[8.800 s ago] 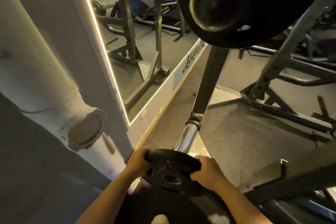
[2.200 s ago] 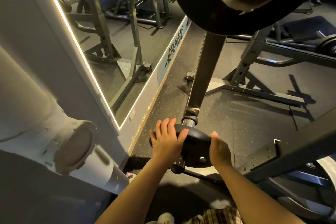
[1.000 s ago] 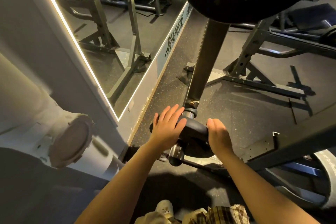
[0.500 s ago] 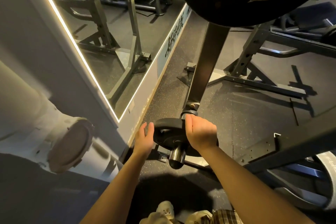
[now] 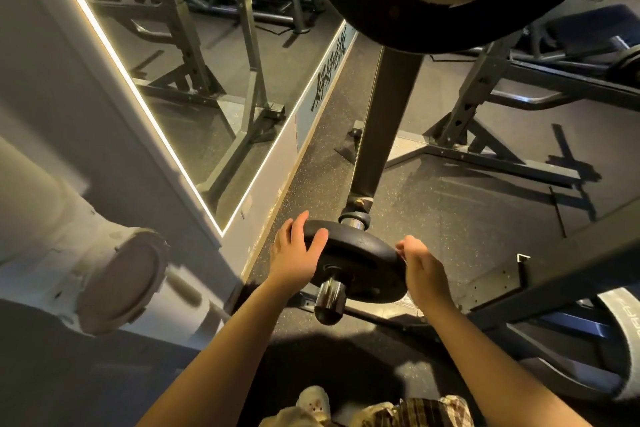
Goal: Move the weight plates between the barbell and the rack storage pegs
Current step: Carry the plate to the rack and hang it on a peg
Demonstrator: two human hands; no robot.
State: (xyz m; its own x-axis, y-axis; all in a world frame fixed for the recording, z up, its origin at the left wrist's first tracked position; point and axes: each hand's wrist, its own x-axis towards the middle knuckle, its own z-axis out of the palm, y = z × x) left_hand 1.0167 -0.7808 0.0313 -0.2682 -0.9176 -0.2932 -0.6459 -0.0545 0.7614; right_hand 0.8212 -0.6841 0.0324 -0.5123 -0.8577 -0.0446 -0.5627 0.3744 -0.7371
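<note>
A small black weight plate (image 5: 360, 262) sits on a chrome storage peg (image 5: 329, 302) low on the rack's dark upright (image 5: 384, 121), pushed close to the collar. My left hand (image 5: 294, 250) rests on the plate's left rim, fingers straight over the edge and thumb on its face. My right hand (image 5: 420, 267) is at the plate's right rim with loosely bent fingertips just touching it. A large black plate (image 5: 363, 10) hangs on a higher peg, close above the camera.
A lit-edged wall mirror (image 5: 194, 62) and a white capped pipe (image 5: 114, 277) stand to the left. A dark rack beam (image 5: 571, 270) crosses on the right, with a grey-rimmed plate (image 5: 623, 340) below it. Other racks and benches stand on the rubber floor behind.
The plate has slid along the peg toward the upright. My right hand has come off the plate's top to its right rim, and my left hand has shifted up onto the left rim.
</note>
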